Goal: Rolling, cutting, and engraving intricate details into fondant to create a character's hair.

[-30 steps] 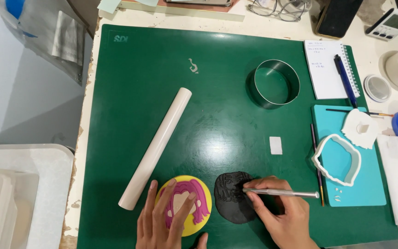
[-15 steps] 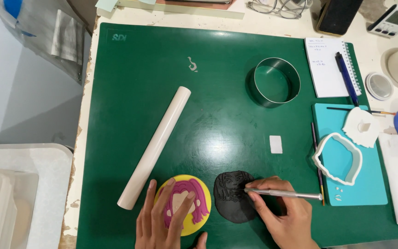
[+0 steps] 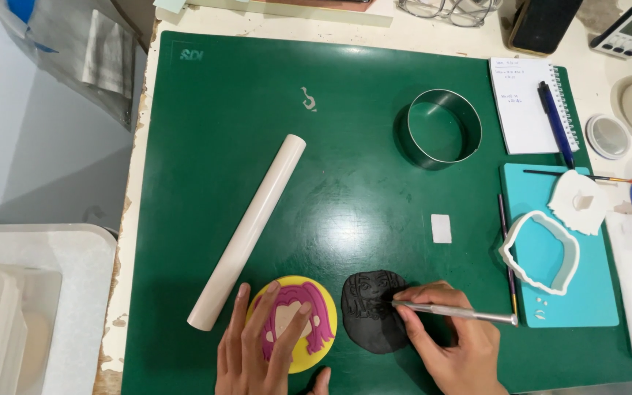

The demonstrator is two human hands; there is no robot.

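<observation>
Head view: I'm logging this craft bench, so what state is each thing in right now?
Black disc: flat on the mat, face pattern pressed in, tool tip on it.
Yellow disc: flat, pink hair shape on top, left hand resting on it.
Metal tool: held in right hand.
Rolling pin: lying untouched.
Metal ring: standing empty.
Pen: lying on notepad.

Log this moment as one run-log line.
left hand on yellow disc | right hand holds metal tool | tip on black piece
</observation>
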